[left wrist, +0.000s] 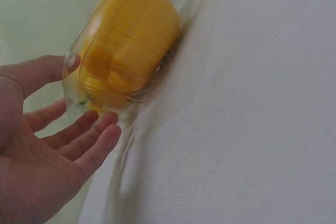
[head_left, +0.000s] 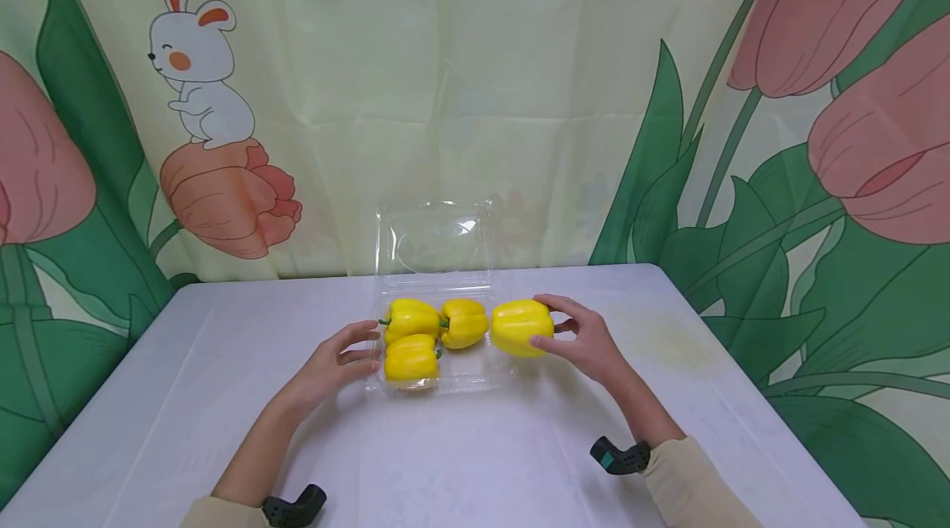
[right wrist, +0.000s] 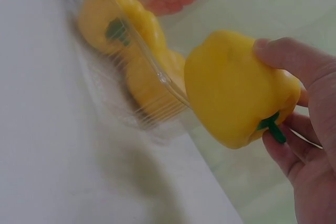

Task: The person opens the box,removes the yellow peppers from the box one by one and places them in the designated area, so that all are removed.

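One clear container (head_left: 475, 380) near the tabletop's (head_left: 475, 462) far edge, three yellow peppers (head_left: 412, 320) inside it, one held pepper (head_left: 518, 327), one left hand (head_left: 334, 367), one right hand (head_left: 591, 345), two wrist devices (head_left: 295, 506), one printed rabbit (head_left: 195, 58)

The left hand (head_left: 334, 365) is loosely spread; the right hand (head_left: 590, 342) (its forearm (head_left: 644, 404) angled inward) grips.

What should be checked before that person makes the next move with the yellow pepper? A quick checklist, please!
1. Held pepper secure in the right grip: ok, thumb and fingers hold it.
2. Lid out of the way: ok, raised at the back of the box.
3. Room inside: ok, three peppers leave bare space at the near right.
4. Left grip steadying the box: cannot tell; it is at the left side, but firmness doesn't show.
5. Held pepper set down: not ok, it's in the right grip.
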The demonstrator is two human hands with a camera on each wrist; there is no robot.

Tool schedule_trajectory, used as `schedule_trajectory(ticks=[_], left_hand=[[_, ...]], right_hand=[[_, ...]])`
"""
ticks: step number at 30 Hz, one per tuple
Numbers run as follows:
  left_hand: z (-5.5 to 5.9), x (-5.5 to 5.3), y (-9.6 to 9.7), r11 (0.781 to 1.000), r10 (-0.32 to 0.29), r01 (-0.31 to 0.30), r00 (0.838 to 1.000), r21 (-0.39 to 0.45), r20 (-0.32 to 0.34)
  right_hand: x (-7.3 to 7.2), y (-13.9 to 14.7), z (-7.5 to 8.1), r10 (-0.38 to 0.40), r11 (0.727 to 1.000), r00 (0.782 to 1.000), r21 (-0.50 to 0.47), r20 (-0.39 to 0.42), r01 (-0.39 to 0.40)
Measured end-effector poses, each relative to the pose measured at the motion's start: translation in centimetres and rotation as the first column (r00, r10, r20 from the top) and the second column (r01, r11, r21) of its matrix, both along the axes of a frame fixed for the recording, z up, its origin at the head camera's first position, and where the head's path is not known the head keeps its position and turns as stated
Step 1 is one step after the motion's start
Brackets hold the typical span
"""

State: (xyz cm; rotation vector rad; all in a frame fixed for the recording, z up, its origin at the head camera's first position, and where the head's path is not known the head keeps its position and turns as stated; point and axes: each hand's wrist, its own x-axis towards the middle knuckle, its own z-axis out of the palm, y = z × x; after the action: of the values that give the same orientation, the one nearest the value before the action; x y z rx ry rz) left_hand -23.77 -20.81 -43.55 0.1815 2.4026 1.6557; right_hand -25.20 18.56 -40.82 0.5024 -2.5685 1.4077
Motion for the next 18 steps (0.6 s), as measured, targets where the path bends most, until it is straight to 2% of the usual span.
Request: schedule_trajectory(ticks=[10, 18], left_hand=[[-0.1, -0.1, 0.0, 1.0, 0.011, -0.011, 1.0, -0.021, 0.014], [-0.2, -0.2, 0.1, 0.999, -0.001, 0.001, 1.0, -0.035, -0.005]], right_hand=[[-0.1, 0.7, -0.3, -0.019, 1.0, 1.0, 0.007, -0.006, 0.019], [0.0, 1.1, -0.5, -0.031, 0.999, 0.999, 0.019, -0.011, 0.031]])
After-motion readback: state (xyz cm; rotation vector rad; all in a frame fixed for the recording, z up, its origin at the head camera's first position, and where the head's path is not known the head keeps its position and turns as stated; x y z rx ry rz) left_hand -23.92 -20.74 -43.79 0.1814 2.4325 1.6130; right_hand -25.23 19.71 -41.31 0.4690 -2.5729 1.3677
